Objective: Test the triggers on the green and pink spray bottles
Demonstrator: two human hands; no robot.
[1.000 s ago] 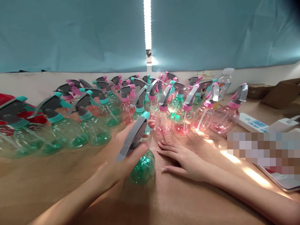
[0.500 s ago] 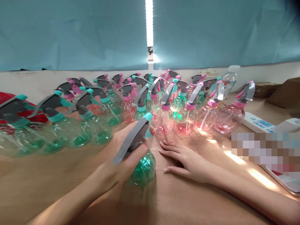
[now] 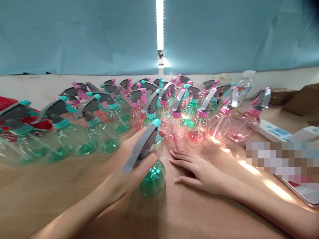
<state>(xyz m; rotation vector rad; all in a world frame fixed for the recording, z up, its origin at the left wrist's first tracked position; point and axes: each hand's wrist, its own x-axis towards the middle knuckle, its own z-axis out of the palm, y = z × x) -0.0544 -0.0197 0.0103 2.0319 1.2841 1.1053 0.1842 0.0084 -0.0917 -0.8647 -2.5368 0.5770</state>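
My left hand (image 3: pixel 136 162) is wrapped round the neck of a green spray bottle (image 3: pixel 153 179), just under its grey and teal trigger head. The bottle stands at the middle of the table, its nozzle pointing away from me. To the right of it, my right hand (image 3: pixel 195 167) lies flat on the wooden table (image 3: pixel 189 215), fingers spread and holding nothing. Beyond both hands are pink spray bottles (image 3: pixel 196 127) with grey and pink heads. Further green spray bottles (image 3: pixel 103 139) with teal collars stand to the left.
A clear bottle with a white cap (image 3: pixel 244 84) stands at the back right. Nearer are a white power strip (image 3: pixel 274 129) and a phone (image 3: pixel 307 196), partly covered by blurred squares. Brown packages (image 3: pixel 304 99) lie at the far right. Something red (image 3: pixel 10 104) shows behind the left bottles.
The spray bottle's head in my left hand has shifted or tilted very slightly. My right hand has stayed in place.
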